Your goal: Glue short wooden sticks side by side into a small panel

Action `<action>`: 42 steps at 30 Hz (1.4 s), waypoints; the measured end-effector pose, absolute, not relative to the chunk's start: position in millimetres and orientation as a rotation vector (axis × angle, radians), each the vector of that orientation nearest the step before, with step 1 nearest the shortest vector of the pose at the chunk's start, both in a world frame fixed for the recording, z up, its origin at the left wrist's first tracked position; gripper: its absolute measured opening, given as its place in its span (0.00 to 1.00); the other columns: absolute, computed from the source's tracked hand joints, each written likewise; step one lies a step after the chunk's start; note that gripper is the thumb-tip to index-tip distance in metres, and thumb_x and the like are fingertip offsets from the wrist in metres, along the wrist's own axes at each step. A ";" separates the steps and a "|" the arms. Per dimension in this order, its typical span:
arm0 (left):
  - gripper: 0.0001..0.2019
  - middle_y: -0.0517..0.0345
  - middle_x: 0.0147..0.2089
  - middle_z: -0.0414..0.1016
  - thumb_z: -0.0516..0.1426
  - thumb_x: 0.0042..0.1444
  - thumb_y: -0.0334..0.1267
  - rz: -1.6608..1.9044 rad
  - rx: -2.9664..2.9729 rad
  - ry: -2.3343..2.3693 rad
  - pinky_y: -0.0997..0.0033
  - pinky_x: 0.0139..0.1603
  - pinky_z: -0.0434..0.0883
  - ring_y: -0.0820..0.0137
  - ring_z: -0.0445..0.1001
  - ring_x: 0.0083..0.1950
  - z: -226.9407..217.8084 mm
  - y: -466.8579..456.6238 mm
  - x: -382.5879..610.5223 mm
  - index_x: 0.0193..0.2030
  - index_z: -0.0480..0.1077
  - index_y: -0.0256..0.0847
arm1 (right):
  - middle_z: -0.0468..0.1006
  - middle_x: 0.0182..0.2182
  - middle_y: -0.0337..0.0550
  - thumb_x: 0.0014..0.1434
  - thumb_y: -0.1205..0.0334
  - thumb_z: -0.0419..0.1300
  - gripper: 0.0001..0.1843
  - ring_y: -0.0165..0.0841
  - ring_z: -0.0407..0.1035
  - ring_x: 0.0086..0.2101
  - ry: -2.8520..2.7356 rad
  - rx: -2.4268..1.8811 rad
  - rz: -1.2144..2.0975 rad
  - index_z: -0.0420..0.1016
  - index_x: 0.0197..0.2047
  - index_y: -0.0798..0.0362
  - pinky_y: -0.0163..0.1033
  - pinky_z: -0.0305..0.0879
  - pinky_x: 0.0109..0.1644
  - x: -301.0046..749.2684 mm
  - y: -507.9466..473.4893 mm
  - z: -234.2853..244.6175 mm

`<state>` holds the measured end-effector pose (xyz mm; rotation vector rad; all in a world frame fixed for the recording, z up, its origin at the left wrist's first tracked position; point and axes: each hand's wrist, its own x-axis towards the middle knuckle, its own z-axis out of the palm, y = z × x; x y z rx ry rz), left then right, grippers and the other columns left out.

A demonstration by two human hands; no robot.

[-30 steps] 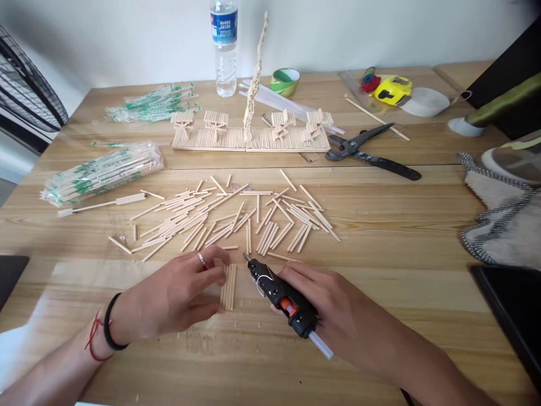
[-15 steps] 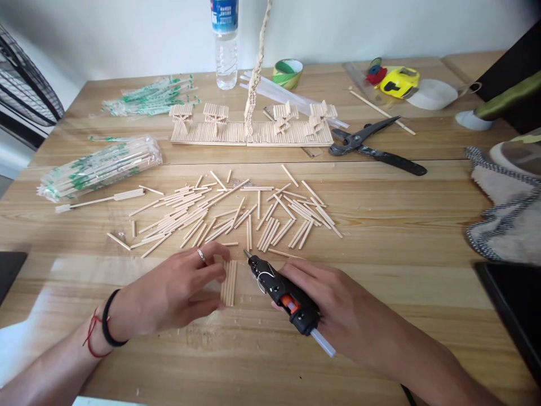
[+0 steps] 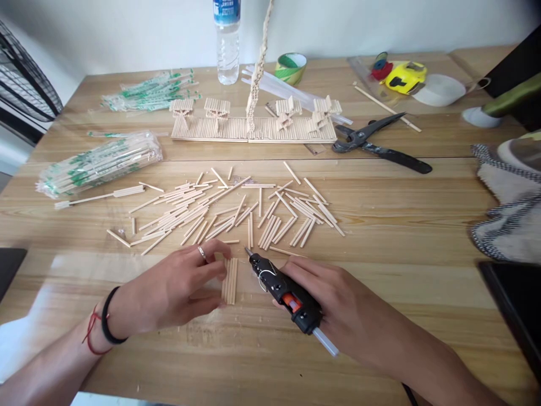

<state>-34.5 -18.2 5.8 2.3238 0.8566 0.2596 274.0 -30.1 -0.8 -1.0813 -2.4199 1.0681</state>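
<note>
1. Wooden table [image 3: 401, 225]: carries all items listed below.

2. Loose cut sticks [image 3: 236, 211]: a wide scatter across the middle of the table, on the far side of both hands.

3. Stick model [image 3: 253, 128]: a flat platform with small stacked towers and one tall upright spire. It stands behind the scatter, well apart from the hands.

4. Wrapped chopstick bundle [image 3: 99, 163]: lies at far left, beside the scatter. Black shears [image 3: 380, 144] lie at far right, just beside the model.

5. Left hand [image 3: 177, 290]: the forearm enters from the lower left with the palm down. The wrist carries a black band and a red cord, and one finger wears a ring. The fingers are curled. The fingertips press the upper left edge of the stick panel [image 3: 230, 280] and the thumb meets its lower left edge, so the panel is gripped between them.

6. Right hand [image 3: 338, 304]: the forearm enters from the lower right. The hand is closed around the grip of the black glue gun [image 3: 287, 293], with the fingers wrapped over the body.

7. Glue gun: angled up and to the left. Its nozzle tip is just beside the upper right corner of the panel; contact cannot be confirmed. A clear glue stick projects from the rear, toward the person.

8. Stick panel: a short row of sticks laid side by side, flat on the table, long axis pointing away from the person. It sits between the two hands, touching the left and just left of the gun.
</note>
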 end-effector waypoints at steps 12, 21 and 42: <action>0.03 0.43 0.61 0.75 0.60 0.70 0.36 0.276 2.301 0.862 0.58 0.54 0.81 0.57 0.82 0.55 8.6 -18.3 -34.3 0.47 0.70 0.42 | 0.83 0.43 0.45 0.61 0.80 0.57 0.18 0.41 0.80 0.42 -2.427 -1.134 1.131 0.73 0.47 0.48 0.45 0.78 0.46 273.6 -30.0 1.7; 0.03 0.44 0.62 0.74 0.60 0.70 0.36 0.271 2.324 0.860 0.60 0.53 0.81 0.58 0.82 0.55 7.2 -17.8 -33.9 0.47 0.70 0.42 | 0.83 0.41 0.45 0.59 0.80 0.58 0.17 0.43 0.80 0.41 -2.415 -1.139 1.130 0.74 0.44 0.48 0.45 0.78 0.44 275.1 -30.8 -0.6; 0.03 0.44 0.62 0.73 0.59 0.72 0.36 0.252 2.342 0.851 0.61 0.55 0.80 0.58 0.81 0.56 6.6 -18.6 -34.5 0.47 0.67 0.43 | 0.81 0.40 0.46 0.63 0.79 0.55 0.15 0.42 0.78 0.40 -2.436 -1.091 1.077 0.73 0.44 0.49 0.44 0.76 0.43 272.1 -29.6 1.6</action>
